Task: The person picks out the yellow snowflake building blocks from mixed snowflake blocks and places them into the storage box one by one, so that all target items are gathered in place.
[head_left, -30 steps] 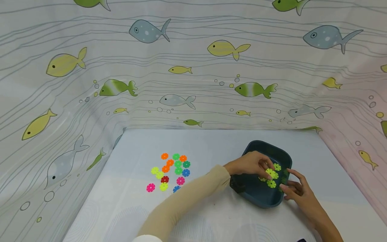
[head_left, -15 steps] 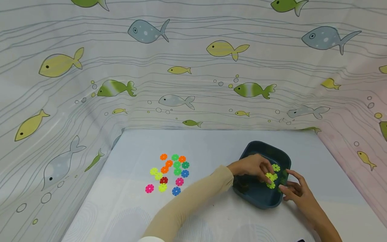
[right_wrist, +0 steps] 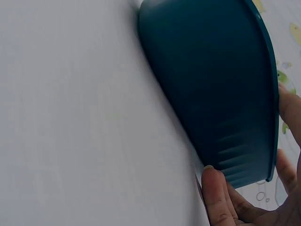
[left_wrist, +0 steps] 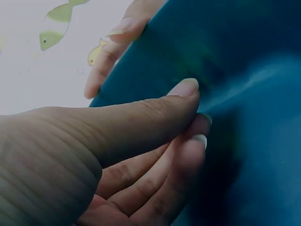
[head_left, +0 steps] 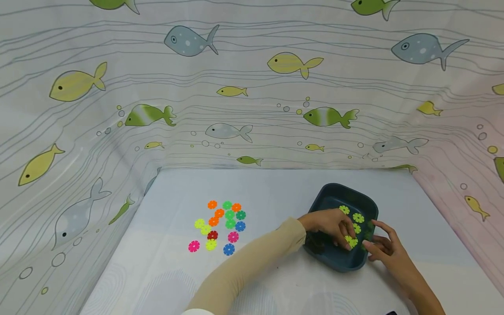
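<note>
Inside the dark teal basin (head_left: 332, 258), my left hand (head_left: 334, 224) has its thumb and curled fingers at a yellow-green flower-shaped disc (head_left: 351, 242) near the right wall. In the left wrist view the left hand (left_wrist: 141, 136) shows thumb and fingertips brought together; the disc is hidden there. More yellow-green discs (head_left: 358, 217) lie farther back in the basin. My right hand (head_left: 387, 247) rests its fingers on the basin's right side. In the right wrist view, the right hand's fingers (right_wrist: 216, 195) touch the outside of the teal basin (right_wrist: 207, 80).
Several loose flower discs, among them an orange disc (head_left: 212, 204), a dark red disc (head_left: 212, 235) and a blue disc (head_left: 229, 249), lie on the left of the white table (head_left: 275, 197). A fish-patterned curtain (head_left: 252, 109) rises behind and at both sides.
My left hand has moved toward the near part of the basin with a yellow-green disc at its fingertips. Another yellow-green disc has come into view behind it. The right hand stays put.
</note>
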`<state>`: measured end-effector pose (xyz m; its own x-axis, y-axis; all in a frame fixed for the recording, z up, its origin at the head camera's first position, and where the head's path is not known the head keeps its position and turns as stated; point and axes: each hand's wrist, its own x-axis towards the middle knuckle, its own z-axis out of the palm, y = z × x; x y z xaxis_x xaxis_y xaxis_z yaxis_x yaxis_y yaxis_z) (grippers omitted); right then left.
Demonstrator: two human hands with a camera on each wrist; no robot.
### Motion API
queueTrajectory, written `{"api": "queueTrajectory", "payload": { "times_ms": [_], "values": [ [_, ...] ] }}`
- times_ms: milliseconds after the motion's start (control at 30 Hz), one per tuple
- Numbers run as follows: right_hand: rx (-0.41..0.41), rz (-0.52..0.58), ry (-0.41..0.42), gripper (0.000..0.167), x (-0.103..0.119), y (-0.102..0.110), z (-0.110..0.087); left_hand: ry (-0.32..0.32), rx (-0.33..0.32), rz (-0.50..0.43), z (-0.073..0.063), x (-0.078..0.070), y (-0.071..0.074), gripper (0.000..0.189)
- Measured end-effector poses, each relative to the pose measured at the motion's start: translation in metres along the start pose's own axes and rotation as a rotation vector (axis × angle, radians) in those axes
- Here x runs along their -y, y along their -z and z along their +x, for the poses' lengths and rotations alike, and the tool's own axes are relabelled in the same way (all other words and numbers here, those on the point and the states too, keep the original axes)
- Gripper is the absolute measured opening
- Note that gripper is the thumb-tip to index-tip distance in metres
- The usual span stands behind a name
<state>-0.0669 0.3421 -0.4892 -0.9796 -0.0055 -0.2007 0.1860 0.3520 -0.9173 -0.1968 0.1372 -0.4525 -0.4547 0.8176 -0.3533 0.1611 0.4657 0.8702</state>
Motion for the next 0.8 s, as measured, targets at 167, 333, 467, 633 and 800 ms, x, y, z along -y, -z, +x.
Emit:
{"api": "queueTrajectory", "payload": {
  "times_ms": [167, 333, 467, 633, 800],
  "values": [
    [-0.002, -0.018, -0.014, 0.078, 0.0004, 0.0001, -0.0005, 0.004, 0.03, 0.049, 0.0015, -0.0044, -0.002, 0.027],
    [-0.006, -0.014, -0.012, 0.078, 0.0006, 0.0004, 0.0009, 0.012, 0.041, 0.135, 0.0024, -0.0065, -0.0033, 0.028],
    [-0.006, -0.004, 0.003, 0.076, 0.0007, 0.0004, 0.0008, 0.006, 0.053, 0.232, 0.0026, -0.007, -0.0032, 0.03],
    [-0.008, 0.006, 0.012, 0.076, 0.0006, 0.0001, 0.0003, 0.004, 0.069, 0.3, 0.0029, -0.0074, -0.0039, 0.031],
    [-0.01, -0.001, 0.013, 0.075, 0.0005, 0.0, 0.0001, -0.001, 0.085, 0.331, 0.0036, -0.0083, -0.005, 0.031]
  ]
}}
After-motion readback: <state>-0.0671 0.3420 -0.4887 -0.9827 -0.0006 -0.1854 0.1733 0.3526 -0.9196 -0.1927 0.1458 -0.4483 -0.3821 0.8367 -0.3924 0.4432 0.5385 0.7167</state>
